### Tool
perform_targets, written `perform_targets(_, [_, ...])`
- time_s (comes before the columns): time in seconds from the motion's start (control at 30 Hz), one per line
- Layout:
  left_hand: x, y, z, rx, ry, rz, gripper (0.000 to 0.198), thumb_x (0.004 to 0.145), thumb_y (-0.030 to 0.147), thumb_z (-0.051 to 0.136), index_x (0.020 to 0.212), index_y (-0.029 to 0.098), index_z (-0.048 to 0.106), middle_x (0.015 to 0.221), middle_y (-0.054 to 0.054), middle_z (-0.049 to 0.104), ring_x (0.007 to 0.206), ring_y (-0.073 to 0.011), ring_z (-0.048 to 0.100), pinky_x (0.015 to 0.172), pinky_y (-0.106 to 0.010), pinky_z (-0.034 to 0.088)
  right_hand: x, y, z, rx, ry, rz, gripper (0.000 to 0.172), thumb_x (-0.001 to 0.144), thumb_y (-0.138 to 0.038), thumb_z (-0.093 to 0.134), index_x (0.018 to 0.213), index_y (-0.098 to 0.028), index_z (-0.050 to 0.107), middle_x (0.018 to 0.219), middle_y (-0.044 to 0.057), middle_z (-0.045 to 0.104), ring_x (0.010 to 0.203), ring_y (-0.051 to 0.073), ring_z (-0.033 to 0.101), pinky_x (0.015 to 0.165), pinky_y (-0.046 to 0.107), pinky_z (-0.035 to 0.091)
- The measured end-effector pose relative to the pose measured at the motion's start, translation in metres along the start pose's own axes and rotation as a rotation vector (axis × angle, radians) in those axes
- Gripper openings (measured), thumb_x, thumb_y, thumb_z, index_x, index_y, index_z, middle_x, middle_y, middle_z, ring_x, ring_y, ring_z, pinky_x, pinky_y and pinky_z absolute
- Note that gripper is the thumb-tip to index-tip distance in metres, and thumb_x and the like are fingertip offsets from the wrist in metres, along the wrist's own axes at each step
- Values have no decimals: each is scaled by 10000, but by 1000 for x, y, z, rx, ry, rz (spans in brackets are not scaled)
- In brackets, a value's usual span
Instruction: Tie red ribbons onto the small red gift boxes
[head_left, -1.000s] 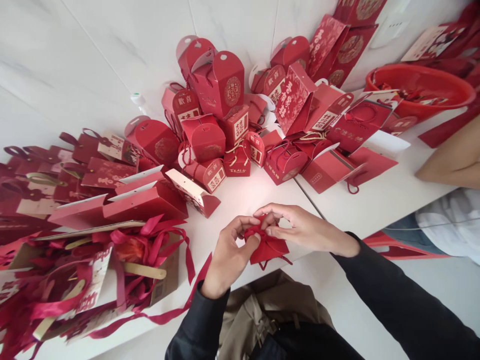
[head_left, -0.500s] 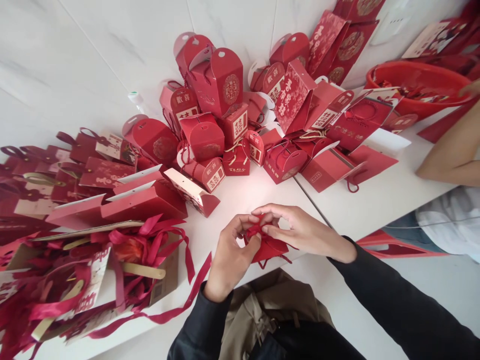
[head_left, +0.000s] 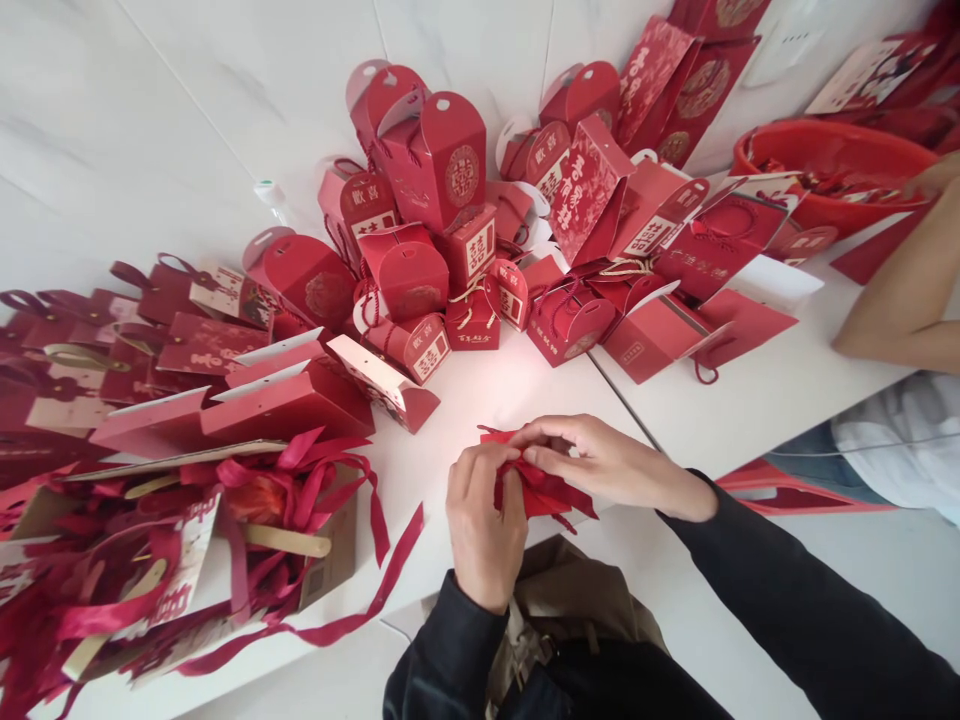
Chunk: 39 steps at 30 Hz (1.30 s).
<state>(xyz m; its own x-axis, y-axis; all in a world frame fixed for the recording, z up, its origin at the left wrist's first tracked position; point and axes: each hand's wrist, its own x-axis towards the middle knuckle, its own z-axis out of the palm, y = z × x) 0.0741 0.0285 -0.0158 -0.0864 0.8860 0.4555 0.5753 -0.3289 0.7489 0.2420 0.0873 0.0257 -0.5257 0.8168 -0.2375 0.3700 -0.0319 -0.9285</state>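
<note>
A small red gift box (head_left: pixel 535 503) lies on the near edge of the white table (head_left: pixel 465 410), half hidden by my hands. A red ribbon (head_left: pixel 577 496) runs over its top, with loose ends on both sides. My left hand (head_left: pixel 486 520) is closed, thumb and fingers pinching the ribbon from the left. From the right, my right hand (head_left: pixel 600 462) pinches the same ribbon, its fingertips almost meeting the left ones. The knot or fold between the fingertips is mostly covered.
Red gift boxes (head_left: pixel 431 165) pile up against the wall. At left, a cardboard box (head_left: pixel 334 545) overflows with ribbons, and red bags (head_left: pixel 289 405) stand behind it. A red basin (head_left: pixel 832 150) holds small wrapped items. Another person's arm (head_left: pixel 892 270) reaches toward it.
My left hand has shifted right and turned more upright, fingers closer together. The ribbon's ends now spread out more visibly on both sides of the box. My right hand has barely moved.
</note>
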Motion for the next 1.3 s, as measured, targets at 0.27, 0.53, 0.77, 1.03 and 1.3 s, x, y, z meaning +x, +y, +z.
perform_targets(0.27, [-5, -6, 2, -71, 115, -44, 287, 869, 18, 638, 1087, 197, 583, 1116, -72, 626, 979, -169, 649, 803, -274, 548, 0, -2, 0, -9, -8, 9, 125, 961, -290, 602, 914, -202, 677, 806, -21, 648, 692, 132, 551, 649, 264, 434])
perform_targets(0.53, [-3, -2, 0, -47, 84, -12, 202, 890, 4, 634, 978, 186, 639, 954, -31, 659, 861, -126, 646, 767, -230, 549, -1, -4, 1, -30, 48, -16, 77, 952, -258, 585, 887, -226, 611, 799, -41, 609, 696, 128, 522, 661, 259, 428])
perform_targets(0.77, [-5, -4, -3, 11, 146, 102, 204, 898, 22, 683, 1028, 175, 718, 1042, -56, 707, 951, -127, 696, 869, -239, 573, -4, 0, 0, -127, 193, -29, 50, 941, -266, 585, 906, -240, 609, 779, -45, 619, 672, 131, 546, 631, 260, 417])
perform_targets(1.03, [-22, 3, -12, 163, 114, 60, 147, 931, 54, 647, 993, 185, 668, 973, -42, 656, 909, -133, 663, 824, -237, 560, -11, 12, -4, -179, 329, 4, 16, 825, -225, 609, 832, -240, 605, 764, -31, 641, 660, 142, 556, 608, 261, 424])
perform_targets(1.3, [-29, 11, -23, 88, -105, -195, 142, 1041, 185, 473, 906, 221, 498, 832, -6, 536, 739, -149, 548, 678, -269, 480, -12, 22, -5, -176, 380, 13, 101, 778, -288, 649, 806, -242, 563, 786, -3, 660, 694, 172, 579, 653, 294, 459])
